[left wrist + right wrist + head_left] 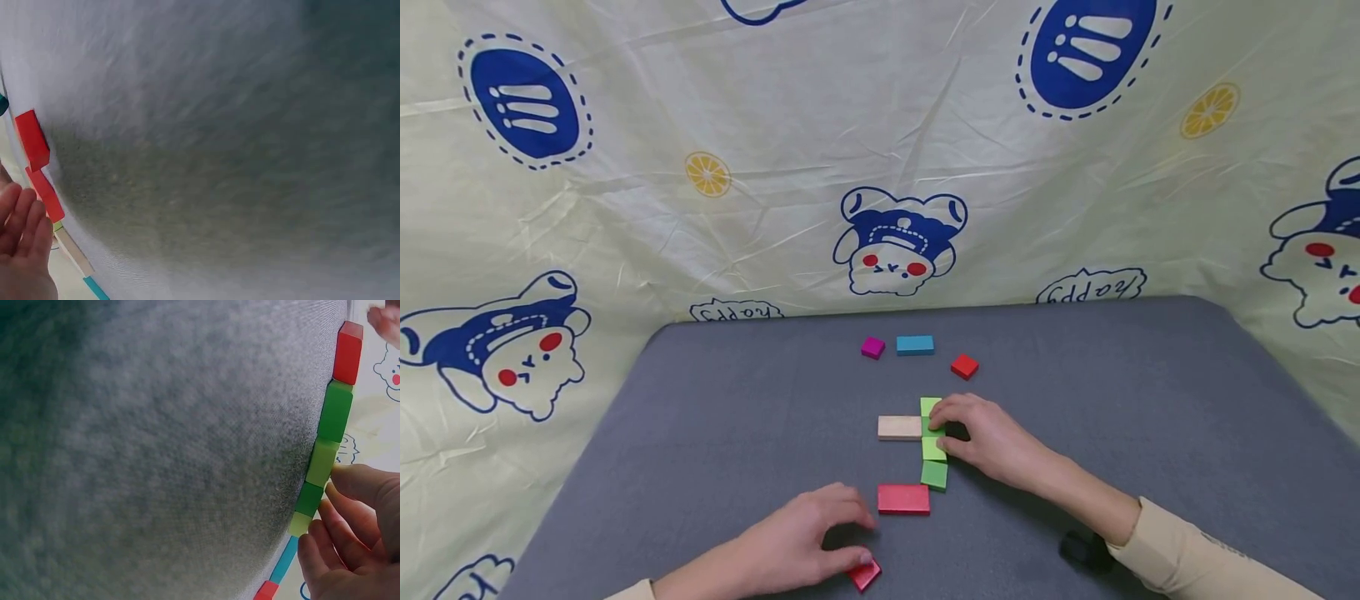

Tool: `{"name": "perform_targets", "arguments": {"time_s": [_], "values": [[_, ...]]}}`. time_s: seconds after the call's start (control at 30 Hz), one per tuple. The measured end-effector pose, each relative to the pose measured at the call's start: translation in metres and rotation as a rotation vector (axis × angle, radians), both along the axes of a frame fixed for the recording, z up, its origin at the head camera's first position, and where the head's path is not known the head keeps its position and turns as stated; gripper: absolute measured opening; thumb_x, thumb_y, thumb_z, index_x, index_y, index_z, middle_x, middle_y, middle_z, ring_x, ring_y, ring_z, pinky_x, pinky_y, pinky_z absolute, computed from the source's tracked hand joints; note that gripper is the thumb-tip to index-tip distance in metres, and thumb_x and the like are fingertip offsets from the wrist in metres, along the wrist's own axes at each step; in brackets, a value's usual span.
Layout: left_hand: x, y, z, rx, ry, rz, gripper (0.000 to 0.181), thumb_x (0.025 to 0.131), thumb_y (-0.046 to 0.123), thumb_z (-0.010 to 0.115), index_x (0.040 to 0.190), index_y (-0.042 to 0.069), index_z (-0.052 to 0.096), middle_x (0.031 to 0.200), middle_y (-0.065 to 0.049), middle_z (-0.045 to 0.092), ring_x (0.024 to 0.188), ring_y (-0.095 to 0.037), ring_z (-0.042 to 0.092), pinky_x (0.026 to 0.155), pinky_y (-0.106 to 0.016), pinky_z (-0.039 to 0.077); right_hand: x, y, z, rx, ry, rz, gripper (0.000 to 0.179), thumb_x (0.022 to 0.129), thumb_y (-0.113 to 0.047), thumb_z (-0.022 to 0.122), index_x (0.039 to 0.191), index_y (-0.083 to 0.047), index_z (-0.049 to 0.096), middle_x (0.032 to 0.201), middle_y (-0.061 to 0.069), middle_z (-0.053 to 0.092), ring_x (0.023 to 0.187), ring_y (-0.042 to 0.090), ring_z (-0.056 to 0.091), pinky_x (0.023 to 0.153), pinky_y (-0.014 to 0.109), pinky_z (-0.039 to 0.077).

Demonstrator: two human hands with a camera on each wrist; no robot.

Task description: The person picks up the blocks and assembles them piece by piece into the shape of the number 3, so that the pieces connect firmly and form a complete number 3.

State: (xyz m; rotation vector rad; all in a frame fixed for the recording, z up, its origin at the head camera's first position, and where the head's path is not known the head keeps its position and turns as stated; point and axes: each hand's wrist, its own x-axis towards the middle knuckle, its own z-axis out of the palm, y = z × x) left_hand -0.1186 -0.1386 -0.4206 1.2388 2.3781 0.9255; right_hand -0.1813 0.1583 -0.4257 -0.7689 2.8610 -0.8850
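Observation:
My right hand (988, 437) has its thumb and fingertips against the right side of a column of green blocks, two lime and two darker. In the right wrist view its thumb meets a lime block (322, 464), its fingers lying beside the darker green block (309, 499) and the farther lime block (300, 524). A pale wooden block (899, 428) lies left of the column, end towards it. My left hand (812, 537) rests low on the table, thumb touching a small red block (867, 577), its other fingers loosely bent. Just beyond lies a longer red block (903, 500).
At the back lie a magenta block (872, 347), a blue block (915, 346) and a small red block (965, 367). A dark object (1086, 552) is by the right sleeve. The grey table (737, 400) meets a printed curtain (775, 233) behind.

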Motion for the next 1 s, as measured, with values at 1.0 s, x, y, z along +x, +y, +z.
{"name": "perform_targets", "arguments": {"time_s": [1.0], "values": [[0.000, -0.016, -0.007, -0.034, 0.097, -0.123, 0.027, 0.090, 0.016, 0.073, 0.116, 0.020, 0.064, 0.113, 0.013, 0.057, 0.104, -0.002, 0.052, 0.088, -0.018, 0.045, 0.000, 0.000, 0.001, 0.004, -0.007, -0.002, 0.023, 0.085, -0.012, 0.077, 0.107, -0.016, 0.073, 0.118, -0.001, 0.063, 0.115, 0.023, 0.055, 0.096, 0.047, 0.046]]}}
